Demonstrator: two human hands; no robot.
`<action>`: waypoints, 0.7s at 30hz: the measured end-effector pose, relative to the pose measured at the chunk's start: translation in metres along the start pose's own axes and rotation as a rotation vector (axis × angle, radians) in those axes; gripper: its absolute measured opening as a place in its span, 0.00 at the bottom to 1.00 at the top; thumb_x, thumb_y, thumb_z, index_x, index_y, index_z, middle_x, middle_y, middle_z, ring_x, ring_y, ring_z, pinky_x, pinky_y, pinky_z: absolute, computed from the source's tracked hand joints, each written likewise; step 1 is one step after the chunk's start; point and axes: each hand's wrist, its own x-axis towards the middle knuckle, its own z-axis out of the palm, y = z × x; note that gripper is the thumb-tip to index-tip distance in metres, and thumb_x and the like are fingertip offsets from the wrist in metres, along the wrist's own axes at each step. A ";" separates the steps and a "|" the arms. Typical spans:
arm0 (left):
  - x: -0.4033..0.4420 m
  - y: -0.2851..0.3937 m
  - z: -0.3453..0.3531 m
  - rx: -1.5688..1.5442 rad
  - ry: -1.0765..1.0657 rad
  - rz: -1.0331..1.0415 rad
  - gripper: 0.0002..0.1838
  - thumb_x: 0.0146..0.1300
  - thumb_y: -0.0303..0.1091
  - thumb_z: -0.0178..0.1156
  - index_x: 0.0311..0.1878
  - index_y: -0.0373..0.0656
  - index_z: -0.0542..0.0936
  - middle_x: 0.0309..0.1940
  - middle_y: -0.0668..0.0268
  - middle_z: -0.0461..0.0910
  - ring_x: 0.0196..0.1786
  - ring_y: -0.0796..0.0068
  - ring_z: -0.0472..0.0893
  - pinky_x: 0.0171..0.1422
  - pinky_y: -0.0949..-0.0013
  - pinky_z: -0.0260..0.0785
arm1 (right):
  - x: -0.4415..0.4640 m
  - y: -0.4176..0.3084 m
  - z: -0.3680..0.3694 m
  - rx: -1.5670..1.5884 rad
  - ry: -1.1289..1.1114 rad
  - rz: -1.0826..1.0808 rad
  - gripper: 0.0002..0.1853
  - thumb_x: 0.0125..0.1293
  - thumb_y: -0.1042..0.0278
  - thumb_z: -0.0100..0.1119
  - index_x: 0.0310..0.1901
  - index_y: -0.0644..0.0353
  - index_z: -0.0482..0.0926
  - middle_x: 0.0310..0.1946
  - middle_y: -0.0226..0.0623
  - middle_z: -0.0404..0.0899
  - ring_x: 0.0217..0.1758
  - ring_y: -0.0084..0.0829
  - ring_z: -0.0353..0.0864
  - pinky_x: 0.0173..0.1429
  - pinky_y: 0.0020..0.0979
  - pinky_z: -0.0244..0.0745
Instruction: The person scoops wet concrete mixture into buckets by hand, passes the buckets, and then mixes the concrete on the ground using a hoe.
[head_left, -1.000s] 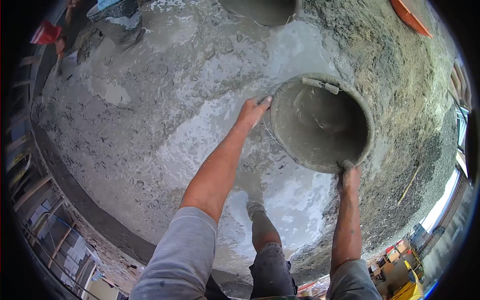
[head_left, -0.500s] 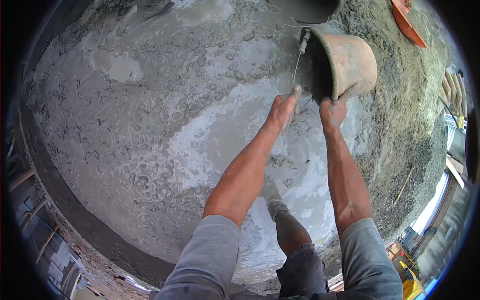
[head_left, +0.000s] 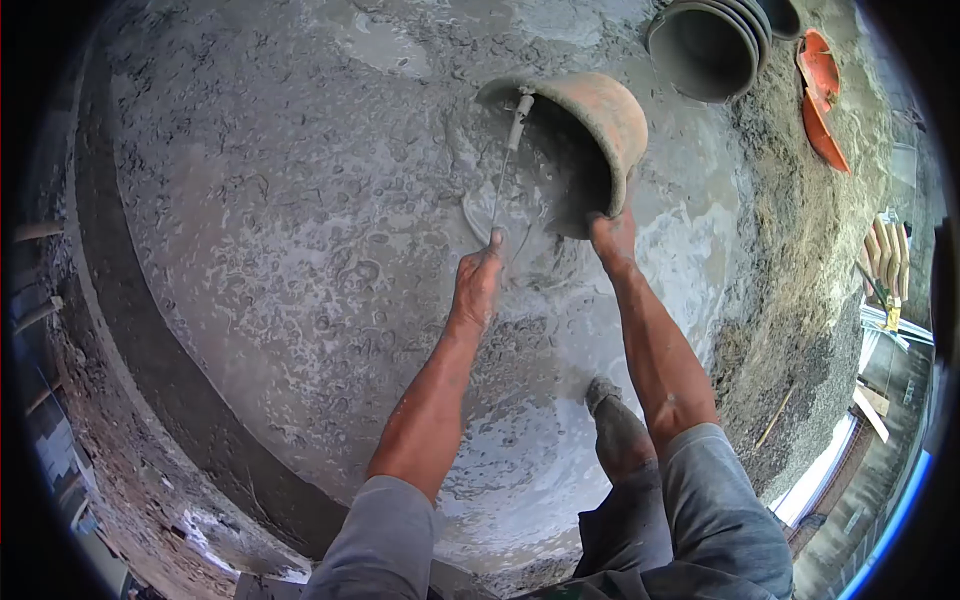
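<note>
A mortar-smeared orange bucket (head_left: pixel 610 115) lies tilted on its side in the wet grey cement mix (head_left: pixel 300 240), mouth turned toward the left. My left hand (head_left: pixel 477 285) is closed on its thin wire handle (head_left: pixel 501 180), which is pulled taut and carries a pale tube grip (head_left: pixel 520 120). At the near side of the mouth, my right hand (head_left: pixel 614 240) grips the bucket's rim, its fingers partly hidden behind the wall. The lower lip of the bucket touches the mix, and the inside is dark.
Several nested buckets (head_left: pixel 705 50) rest at the top right. Beside them lie orange scoop-like pieces (head_left: pixel 825 135). A sand and gravel bank (head_left: pixel 780 330) borders the mix on the right. My leg (head_left: pixel 622 430) stands in the mix; a dark curved edge (head_left: pixel 190 370) runs along the left.
Both hands have shifted the bucket leftward and slightly down in view, away from the other buckets. The camera view has turned, bringing the nested stack into fuller sight.
</note>
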 end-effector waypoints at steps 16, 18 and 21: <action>-0.296 0.122 -0.094 0.342 0.645 -0.258 0.33 0.62 0.61 0.52 0.25 0.32 0.76 0.19 0.61 0.71 0.26 0.71 0.70 0.32 0.60 0.63 | -0.313 -0.215 0.078 0.080 -0.499 0.462 0.39 0.48 0.68 0.56 0.65 0.64 0.58 0.31 0.52 0.80 0.35 0.50 0.81 0.38 0.41 0.72; -0.296 0.161 -0.066 0.547 0.643 -0.214 0.32 0.61 0.59 0.53 0.28 0.31 0.77 0.21 0.56 0.73 0.29 0.68 0.72 0.35 0.58 0.65 | -0.298 -0.199 0.076 0.274 -0.807 0.758 0.32 0.51 0.66 0.54 0.61 0.65 0.63 0.32 0.46 0.80 0.34 0.43 0.80 0.35 0.38 0.71; -0.300 0.185 -0.034 0.664 0.619 -0.230 0.30 0.61 0.57 0.55 0.31 0.30 0.79 0.23 0.51 0.75 0.32 0.66 0.75 0.38 0.59 0.67 | -0.307 -0.167 0.055 0.557 -0.944 1.097 0.25 0.56 0.65 0.50 0.56 0.65 0.68 0.36 0.39 0.79 0.35 0.34 0.80 0.32 0.34 0.71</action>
